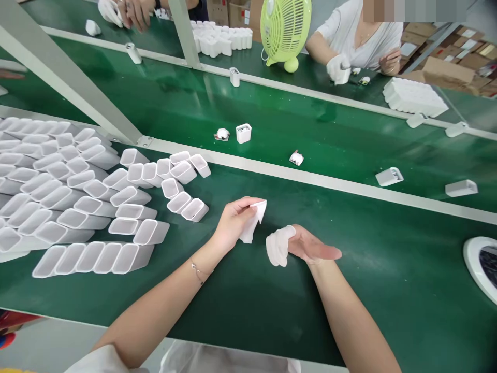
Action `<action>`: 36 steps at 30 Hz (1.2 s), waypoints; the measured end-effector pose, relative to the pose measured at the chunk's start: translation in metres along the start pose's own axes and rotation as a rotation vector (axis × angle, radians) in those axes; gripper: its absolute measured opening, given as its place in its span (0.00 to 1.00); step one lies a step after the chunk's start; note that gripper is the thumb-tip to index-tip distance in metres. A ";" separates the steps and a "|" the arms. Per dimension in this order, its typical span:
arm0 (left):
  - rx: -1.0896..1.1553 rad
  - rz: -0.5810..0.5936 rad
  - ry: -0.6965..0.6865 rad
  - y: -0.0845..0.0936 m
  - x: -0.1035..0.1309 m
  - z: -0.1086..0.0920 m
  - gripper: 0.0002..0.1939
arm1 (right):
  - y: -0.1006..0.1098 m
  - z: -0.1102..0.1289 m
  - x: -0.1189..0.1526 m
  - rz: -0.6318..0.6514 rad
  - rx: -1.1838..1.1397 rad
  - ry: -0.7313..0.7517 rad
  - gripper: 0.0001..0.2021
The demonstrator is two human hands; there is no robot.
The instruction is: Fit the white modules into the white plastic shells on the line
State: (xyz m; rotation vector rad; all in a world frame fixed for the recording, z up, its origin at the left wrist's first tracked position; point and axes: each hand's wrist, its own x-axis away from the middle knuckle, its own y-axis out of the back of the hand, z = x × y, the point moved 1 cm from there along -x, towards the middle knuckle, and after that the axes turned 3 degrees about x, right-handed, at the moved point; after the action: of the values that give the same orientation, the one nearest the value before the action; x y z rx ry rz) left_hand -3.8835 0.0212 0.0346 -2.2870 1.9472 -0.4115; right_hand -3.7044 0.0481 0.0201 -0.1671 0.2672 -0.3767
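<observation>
Between the fingers and thumb of my left hand (235, 220), a limp white glove (254, 220) is pinched, its loose end hanging down. My right hand (310, 247) is turned with the thumb stretched out to the right. White glove fabric (278, 246) covers the fingers of that hand, while its palm and thumb are bare. Both hands are above the green table, slightly apart. To the left of my left hand stand small white open-topped housings (194, 210), hollow and with rounded corners.
Many more white housings (77, 212) fill the table's left side. A pale metal rail borders a green conveyor belt (267, 124) carrying white parts. Beyond it are a green fan (286, 33), a co-worker's gloved hand (338, 68) and stacked white parts (414, 97). A round white-rimmed object (469, 264) lies right.
</observation>
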 end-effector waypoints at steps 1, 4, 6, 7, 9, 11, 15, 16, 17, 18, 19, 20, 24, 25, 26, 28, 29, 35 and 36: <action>-0.014 0.000 -0.004 0.000 0.000 0.000 0.09 | 0.000 0.000 0.000 -0.044 0.074 -0.011 0.44; -0.078 0.011 -0.018 0.000 0.000 0.001 0.10 | 0.000 0.001 -0.002 -0.186 0.294 -0.007 0.46; -0.185 0.051 -0.060 -0.001 0.002 0.001 0.10 | 0.001 0.002 -0.002 -0.293 0.366 0.001 0.47; -0.263 0.081 -0.091 -0.002 0.004 0.001 0.10 | 0.002 0.003 -0.001 -0.359 0.387 0.003 0.47; -0.463 0.144 -0.180 -0.006 0.009 0.002 0.08 | 0.010 0.008 0.003 -0.535 0.450 0.000 0.45; -0.661 0.190 -0.291 -0.010 0.014 0.004 0.09 | 0.026 0.017 0.012 -0.759 0.532 -0.014 0.40; -0.865 0.237 -0.487 -0.014 0.019 0.009 0.14 | 0.075 0.042 0.033 -1.205 0.758 -0.070 0.23; -0.886 0.238 -0.514 -0.014 0.018 0.010 0.15 | 0.089 0.048 0.036 -1.255 0.819 -0.099 0.24; -0.902 0.231 -0.534 -0.014 0.017 0.011 0.16 | 0.102 0.052 0.037 -1.274 0.880 -0.134 0.27; -0.912 0.222 -0.546 -0.014 0.016 0.011 0.16 | 0.113 0.055 0.035 -1.275 0.940 -0.179 0.29; -0.914 0.212 -0.551 -0.013 0.015 0.012 0.16 | 0.123 0.057 0.032 -1.269 1.000 -0.233 0.32; -0.912 0.205 -0.550 -0.013 0.015 0.012 0.16 | 0.131 0.057 0.027 -1.266 1.059 -0.296 0.34; -0.911 0.188 -0.538 -0.012 0.014 0.012 0.16 | 0.147 0.047 -0.004 -1.353 1.248 -0.563 0.36; -0.916 0.188 -0.539 -0.012 0.014 0.012 0.16 | 0.148 0.044 -0.011 -1.388 1.277 -0.616 0.36; -0.920 0.188 -0.540 -0.012 0.014 0.012 0.16 | 0.150 0.040 -0.018 -1.425 1.297 -0.664 0.35; -0.923 0.188 -0.544 -0.012 0.013 0.013 0.16 | 0.154 0.034 -0.025 -1.501 1.307 -0.747 0.34; -0.921 0.186 -0.545 -0.012 0.012 0.013 0.16 | 0.156 0.032 -0.027 -1.538 1.302 -0.781 0.33; -0.932 0.173 -0.576 -0.012 0.017 0.009 0.15 | 0.165 0.037 -0.019 -1.655 1.252 -0.853 0.27; -0.939 0.167 -0.592 -0.011 0.020 0.004 0.15 | 0.165 0.042 -0.016 -1.647 1.246 -0.851 0.27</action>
State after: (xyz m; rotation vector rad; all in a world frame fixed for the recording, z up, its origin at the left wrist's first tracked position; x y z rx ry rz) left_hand -3.8690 0.0028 0.0365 -2.1780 2.1725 1.2970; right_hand -3.6511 0.2103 0.0287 0.7596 -1.0742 -1.9398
